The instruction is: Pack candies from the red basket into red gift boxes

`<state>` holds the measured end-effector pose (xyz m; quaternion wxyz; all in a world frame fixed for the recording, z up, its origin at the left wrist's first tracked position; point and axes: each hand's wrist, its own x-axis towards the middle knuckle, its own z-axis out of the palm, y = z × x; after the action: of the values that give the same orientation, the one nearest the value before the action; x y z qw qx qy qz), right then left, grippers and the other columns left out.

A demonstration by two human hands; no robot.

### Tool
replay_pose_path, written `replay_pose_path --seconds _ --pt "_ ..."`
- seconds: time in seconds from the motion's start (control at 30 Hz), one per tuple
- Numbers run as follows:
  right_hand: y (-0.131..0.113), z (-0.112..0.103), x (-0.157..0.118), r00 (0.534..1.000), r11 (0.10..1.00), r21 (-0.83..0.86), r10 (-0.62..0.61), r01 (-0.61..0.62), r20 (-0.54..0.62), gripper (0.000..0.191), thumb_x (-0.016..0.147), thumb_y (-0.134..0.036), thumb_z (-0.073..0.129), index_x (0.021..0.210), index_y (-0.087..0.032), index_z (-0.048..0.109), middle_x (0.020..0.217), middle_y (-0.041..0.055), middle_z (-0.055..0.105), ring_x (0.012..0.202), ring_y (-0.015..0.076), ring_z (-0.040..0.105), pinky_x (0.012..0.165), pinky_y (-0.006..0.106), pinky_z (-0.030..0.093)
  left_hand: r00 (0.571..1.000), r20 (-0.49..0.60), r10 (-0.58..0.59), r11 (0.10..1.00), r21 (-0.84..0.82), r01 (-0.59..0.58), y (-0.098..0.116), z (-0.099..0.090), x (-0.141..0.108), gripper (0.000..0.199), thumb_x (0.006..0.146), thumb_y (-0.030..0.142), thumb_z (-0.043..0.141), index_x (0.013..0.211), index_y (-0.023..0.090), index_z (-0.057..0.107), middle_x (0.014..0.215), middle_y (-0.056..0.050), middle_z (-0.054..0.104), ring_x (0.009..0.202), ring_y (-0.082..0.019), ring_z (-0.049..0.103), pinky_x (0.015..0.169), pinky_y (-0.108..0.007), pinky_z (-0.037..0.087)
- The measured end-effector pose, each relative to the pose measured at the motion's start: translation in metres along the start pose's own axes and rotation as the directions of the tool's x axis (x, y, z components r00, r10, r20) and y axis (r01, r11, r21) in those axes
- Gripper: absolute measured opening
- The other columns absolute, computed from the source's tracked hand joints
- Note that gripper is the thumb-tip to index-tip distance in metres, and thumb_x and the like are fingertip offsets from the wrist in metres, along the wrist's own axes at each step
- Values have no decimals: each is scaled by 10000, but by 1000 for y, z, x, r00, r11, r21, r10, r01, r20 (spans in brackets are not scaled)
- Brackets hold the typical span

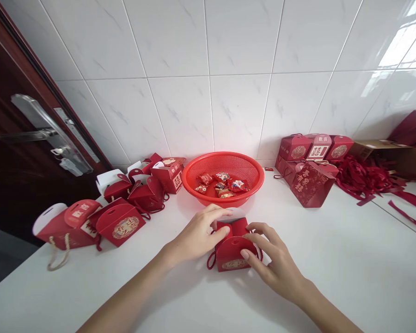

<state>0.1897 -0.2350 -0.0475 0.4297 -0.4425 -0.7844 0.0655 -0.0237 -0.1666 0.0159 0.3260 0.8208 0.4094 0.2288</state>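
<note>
A small red gift box (pixel 234 257) with rounded flaps, a gold emblem and red cord handles stands on the white table before me, its top unfolded. My left hand (pixel 201 235) grips its left and back edge, thumb over the side flap and fingers toward the pale rear flap. On the other side my right hand (pixel 272 259) holds the right edge, thumb at the front flap and fingers curled over the side. What lies inside the box is hidden. Just behind it sits a red plastic basket (pixel 225 202) with several wrapped candies (pixel 238 185).
Several red boxes (pixel 121 225) stand at the left, some with flaps raised. Closed boxes (pixel 310 185) are stacked at the right, beside a heap of red ribbons (pixel 362 178) and a cardboard carton (pixel 381 150). A tiled wall (pixel 180 111) bounds the back; a dark door (pixel 17 152) is left.
</note>
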Motion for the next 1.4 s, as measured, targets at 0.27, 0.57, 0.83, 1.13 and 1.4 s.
replay_pose_path --seconds 0.27,0.57,0.83,1.13,1.4 --pt "-1 -1 3 992 998 -12 52 -54 -119 159 962 -314 564 1082 -225 617 1113 123 639 955 239 669 771 372 588 997 -42 61 998 20 -60 4 -10 -1 532 884 420 626 1374 232 537 1174 -75 675 995 -220 612 936 -381 517" --pt "16 2 7 958 956 136 273 -261 -81 246 981 -372 509 1150 -229 616 1188 124 643 937 221 675 800 383 596 996 87 -27 997 73 20 -5 -2 -1 264 833 399 677 1049 263 742 1144 -60 618 968 -231 633 847 -355 530" --pt "50 10 12 848 791 316 448 -524 284 326 867 -355 507 1090 -204 691 1294 119 618 1208 271 594 996 455 499 994 81 -77 992 105 68 -14 -2 1 398 941 480 523 1258 288 666 1209 -62 669 1066 -246 639 924 -357 502" --pt "39 4 25 738 469 607 593 -642 322 230 675 -358 710 728 -192 560 715 4 633 669 157 582 657 296 452 994 96 -54 998 -37 58 -29 -1 11 406 892 447 590 1222 235 693 1168 -56 715 975 -222 646 860 -331 511" --pt "29 -31 44 756 359 771 614 -526 229 395 619 -401 837 879 -199 618 705 -23 596 694 152 595 756 334 477 990 -38 -134 990 -60 131 -21 3 14 413 756 432 719 1096 201 766 1168 -84 697 988 -250 646 852 -350 523"
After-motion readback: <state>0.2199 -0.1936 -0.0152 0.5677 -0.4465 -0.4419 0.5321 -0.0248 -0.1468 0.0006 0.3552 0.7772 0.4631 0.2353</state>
